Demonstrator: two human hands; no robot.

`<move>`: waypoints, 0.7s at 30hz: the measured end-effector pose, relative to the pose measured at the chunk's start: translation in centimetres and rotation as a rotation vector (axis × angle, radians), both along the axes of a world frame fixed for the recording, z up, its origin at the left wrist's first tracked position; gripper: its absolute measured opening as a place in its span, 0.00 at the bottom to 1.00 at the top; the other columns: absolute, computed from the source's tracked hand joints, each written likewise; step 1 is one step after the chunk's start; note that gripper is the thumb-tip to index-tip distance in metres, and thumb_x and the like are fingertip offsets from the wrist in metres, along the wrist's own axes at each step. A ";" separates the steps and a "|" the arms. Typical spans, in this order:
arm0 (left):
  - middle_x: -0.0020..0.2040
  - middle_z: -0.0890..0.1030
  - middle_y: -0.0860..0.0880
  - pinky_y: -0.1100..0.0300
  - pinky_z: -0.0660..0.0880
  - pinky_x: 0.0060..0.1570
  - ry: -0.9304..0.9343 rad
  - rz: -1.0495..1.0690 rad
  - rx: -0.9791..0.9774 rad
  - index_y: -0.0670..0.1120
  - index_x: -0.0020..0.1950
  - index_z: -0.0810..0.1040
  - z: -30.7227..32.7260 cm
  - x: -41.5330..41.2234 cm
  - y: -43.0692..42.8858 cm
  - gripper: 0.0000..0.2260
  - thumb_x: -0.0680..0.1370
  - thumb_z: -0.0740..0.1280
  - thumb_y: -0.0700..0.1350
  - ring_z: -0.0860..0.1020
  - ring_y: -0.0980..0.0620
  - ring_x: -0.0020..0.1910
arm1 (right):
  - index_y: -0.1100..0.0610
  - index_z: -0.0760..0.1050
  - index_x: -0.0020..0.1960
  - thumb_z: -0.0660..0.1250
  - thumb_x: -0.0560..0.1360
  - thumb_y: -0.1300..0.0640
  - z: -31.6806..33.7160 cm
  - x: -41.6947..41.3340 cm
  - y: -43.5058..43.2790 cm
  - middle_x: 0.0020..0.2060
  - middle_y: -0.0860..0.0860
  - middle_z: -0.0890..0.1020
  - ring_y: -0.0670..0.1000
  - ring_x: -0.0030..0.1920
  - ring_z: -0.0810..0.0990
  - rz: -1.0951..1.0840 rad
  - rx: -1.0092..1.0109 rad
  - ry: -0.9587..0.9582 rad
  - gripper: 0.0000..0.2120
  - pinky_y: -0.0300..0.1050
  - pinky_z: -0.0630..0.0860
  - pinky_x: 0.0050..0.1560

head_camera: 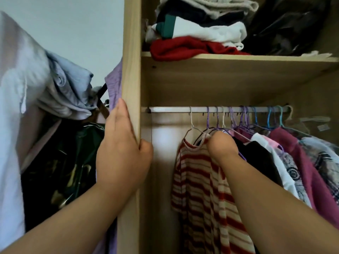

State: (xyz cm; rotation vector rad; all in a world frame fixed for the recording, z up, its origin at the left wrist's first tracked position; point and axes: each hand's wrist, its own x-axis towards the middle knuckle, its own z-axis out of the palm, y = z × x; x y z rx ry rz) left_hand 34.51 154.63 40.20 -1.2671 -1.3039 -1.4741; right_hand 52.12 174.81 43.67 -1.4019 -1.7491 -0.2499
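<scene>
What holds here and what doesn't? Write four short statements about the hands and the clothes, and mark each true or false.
1. The left hand grips the edge of the wardrobe side panel. True.
2. The striped shirt lies folded up. False: it hangs from the rail.
3. The right hand reaches among the hanging clothes, right beside the striped shirt. True.
4. The red garment tops the folded pile. False: it lies at the bottom, on the shelf.
</scene>
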 end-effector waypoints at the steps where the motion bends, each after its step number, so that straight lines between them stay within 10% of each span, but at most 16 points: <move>1: 0.75 0.61 0.46 0.57 0.67 0.54 0.001 0.006 -0.002 0.47 0.78 0.50 0.0 -0.1 0.0 0.40 0.70 0.68 0.41 0.62 0.51 0.68 | 0.63 0.76 0.52 0.57 0.74 0.67 0.1 0.1 0.1 0.48 0.60 0.81 0.60 0.49 0.79 0.003 0.017 0.031 0.11 0.47 0.72 0.42; 14: 0.76 0.58 0.46 0.55 0.69 0.52 -0.003 0.048 -0.061 0.44 0.77 0.51 -0.1 0.9 -0.9 0.37 0.71 0.66 0.40 0.63 0.49 0.70 | 0.63 0.76 0.47 0.56 0.75 0.64 1.0 5.2 -5.2 0.47 0.64 0.81 0.64 0.49 0.79 -0.014 0.230 0.130 0.09 0.48 0.71 0.43; 21: 0.75 0.61 0.42 0.40 0.60 0.68 0.372 0.183 -0.138 0.44 0.75 0.61 -0.2 2.9 -1.2 0.34 0.70 0.67 0.43 0.57 0.40 0.75 | 0.56 0.79 0.51 0.59 0.79 0.53 -2.3 12.8 -10.6 0.48 0.57 0.83 0.59 0.49 0.79 0.038 0.276 0.141 0.11 0.48 0.72 0.47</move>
